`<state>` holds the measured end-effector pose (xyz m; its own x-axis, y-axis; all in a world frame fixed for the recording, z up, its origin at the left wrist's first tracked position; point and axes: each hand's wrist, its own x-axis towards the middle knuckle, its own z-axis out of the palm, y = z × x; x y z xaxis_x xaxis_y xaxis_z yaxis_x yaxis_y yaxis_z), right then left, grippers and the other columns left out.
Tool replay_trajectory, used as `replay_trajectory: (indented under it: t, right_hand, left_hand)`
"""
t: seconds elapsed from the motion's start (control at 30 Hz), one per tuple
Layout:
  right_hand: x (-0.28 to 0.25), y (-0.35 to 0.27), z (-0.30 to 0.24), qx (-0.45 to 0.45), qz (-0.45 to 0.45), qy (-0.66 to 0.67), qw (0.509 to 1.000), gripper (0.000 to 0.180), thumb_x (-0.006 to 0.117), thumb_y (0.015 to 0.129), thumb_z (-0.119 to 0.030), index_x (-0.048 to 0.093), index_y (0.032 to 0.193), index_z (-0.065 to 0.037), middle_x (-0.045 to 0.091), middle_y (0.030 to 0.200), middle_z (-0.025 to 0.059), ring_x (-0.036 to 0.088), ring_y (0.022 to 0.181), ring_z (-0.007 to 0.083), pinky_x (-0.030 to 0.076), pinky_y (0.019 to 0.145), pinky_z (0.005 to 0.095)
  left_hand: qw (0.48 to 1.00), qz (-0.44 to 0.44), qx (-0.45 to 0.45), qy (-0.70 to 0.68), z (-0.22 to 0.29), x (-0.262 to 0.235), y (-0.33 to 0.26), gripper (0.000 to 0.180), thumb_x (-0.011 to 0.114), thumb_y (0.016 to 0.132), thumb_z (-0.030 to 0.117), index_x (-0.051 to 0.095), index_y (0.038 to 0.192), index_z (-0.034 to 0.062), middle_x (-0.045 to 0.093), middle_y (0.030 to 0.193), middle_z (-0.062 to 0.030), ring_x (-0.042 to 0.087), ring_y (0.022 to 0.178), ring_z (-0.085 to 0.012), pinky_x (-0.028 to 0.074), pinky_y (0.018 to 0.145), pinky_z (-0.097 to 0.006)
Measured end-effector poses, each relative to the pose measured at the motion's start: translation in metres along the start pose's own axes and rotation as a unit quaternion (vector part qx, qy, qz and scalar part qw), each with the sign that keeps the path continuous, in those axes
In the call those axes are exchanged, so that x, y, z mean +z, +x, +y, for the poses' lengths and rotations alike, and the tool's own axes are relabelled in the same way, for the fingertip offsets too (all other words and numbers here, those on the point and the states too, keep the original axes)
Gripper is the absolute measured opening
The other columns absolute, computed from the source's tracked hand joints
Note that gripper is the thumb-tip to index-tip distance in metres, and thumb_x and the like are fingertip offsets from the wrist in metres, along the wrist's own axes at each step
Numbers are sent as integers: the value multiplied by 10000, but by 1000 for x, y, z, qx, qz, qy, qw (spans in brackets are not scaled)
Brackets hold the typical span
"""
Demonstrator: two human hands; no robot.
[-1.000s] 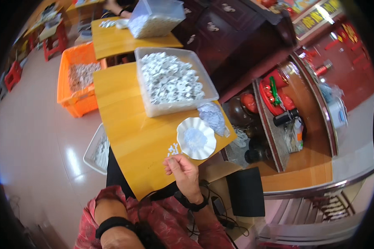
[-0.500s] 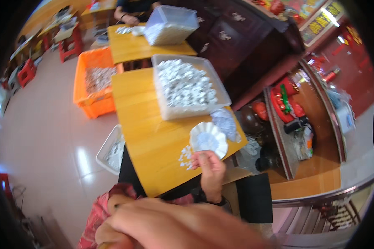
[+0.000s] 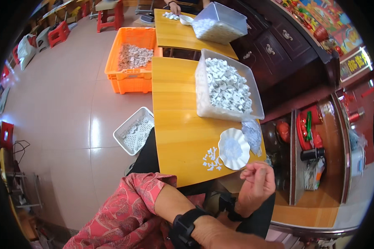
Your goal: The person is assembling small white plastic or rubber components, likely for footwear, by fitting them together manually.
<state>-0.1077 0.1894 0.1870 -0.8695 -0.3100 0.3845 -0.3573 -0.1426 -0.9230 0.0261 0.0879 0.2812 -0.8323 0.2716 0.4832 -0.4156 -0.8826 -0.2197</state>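
My right hand point(image 3: 257, 184) is raised just off the table's near right corner, its fingers curled in and thumb pressed against them. Whatever it pinches, if anything, is too small to see. Just beyond it sits a white scalloped dish point(image 3: 232, 161) holding pale bluish bits. Several small white plastic pieces point(image 3: 212, 159) lie loose left of the dish. A clear bag point(image 3: 252, 135) of bluish pieces rests against its far right side. My left forearm crosses the foreground, a black strap at the wrist; my left hand point(image 3: 241, 241) is cut off by the lower edge, its fingers hidden.
A translucent bin point(image 3: 201, 97) heaped with white plastic parts stands on the yellow table point(image 3: 174, 120). On the floor to the left are an orange crate point(image 3: 131, 75) and a white basket point(image 3: 122, 135). Another person's hand point(image 3: 175, 8) works at the far table. Shelves point(image 3: 297, 166) stand at right.
My right hand has drawn back from the dish's near rim, off the table edge. My left hand has moved down and right, mostly out of view. The whole view has shifted.
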Motion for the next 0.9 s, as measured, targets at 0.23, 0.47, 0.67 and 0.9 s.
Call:
replay_trajectory:
  t: [0.23,0.47,0.67,0.9]
  right_hand:
    - [-8,10,-50,-197,51,-58,977,355,563,983,-272,526,1103,60,556,949,202,572,663,146,436,451,238]
    - [-14,26,-116,-436,-100,106,888,272,533,946,-90,581,1192,16,512,1260,295,489,723,156,405,594,282]
    - [-59,17,-125,-386,-87,16,918,277,535,945,-95,583,1195,15,517,1263,286,506,736,162,419,598,278]
    - [-92,32,-121,-354,-115,-19,928,284,539,943,-101,587,1199,13,524,1266,274,528,754,169,439,604,274]
  left_hand:
    - [889,-2,28,457,89,-30,-8,715,363,988,552,537,1256,-87,649,1103,-261,632,1016,-380,493,914,-426]
    - [895,83,242,366,100,-49,1,736,423,935,586,518,1239,-77,642,999,-284,637,948,-379,510,794,-462]
    - [913,128,199,332,86,-79,-9,709,428,934,564,527,1223,-77,639,996,-278,636,938,-372,509,789,-454]
    - [900,159,203,351,85,-94,-13,678,434,933,538,537,1204,-76,636,992,-272,634,926,-363,508,783,-445]
